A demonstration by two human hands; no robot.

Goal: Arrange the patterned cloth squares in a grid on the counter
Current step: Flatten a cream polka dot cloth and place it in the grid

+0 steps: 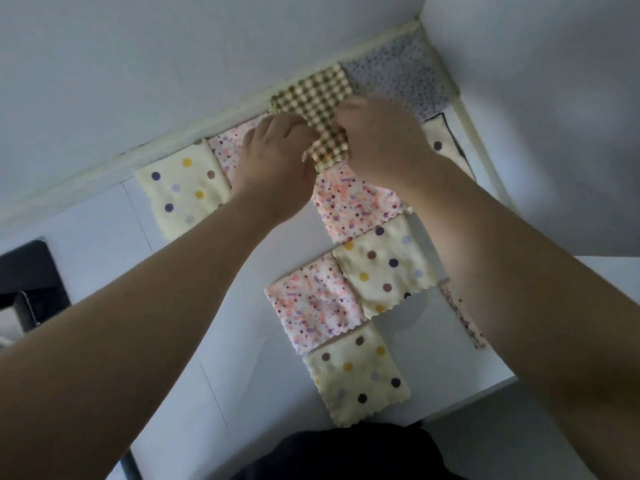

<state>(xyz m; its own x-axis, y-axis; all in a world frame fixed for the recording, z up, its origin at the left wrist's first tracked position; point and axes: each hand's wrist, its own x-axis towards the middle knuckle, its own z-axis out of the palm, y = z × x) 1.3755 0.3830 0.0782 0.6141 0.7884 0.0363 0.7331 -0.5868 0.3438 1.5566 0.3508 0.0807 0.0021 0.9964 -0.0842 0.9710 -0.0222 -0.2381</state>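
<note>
A brown-and-cream checked cloth square (317,95) lies against the back wall strip. My left hand (277,164) and my right hand (381,140) both pinch its near edge, which is lifted and crumpled. Around it lie a grey speckled square (398,74), a cream polka-dot square (181,192), a pink speckled square (356,202), a second cream dotted square (384,268), another pink speckled square (313,303) and a third cream dotted one (356,375). My hands hide part of a pink square (228,143).
The white counter (194,299) meets walls at the back and right. A cream dotted square (441,142) and a pink one (462,311) peek out beside my right arm. A dark object (31,271) sits at the left edge. The counter's front edge (460,400) runs near my body.
</note>
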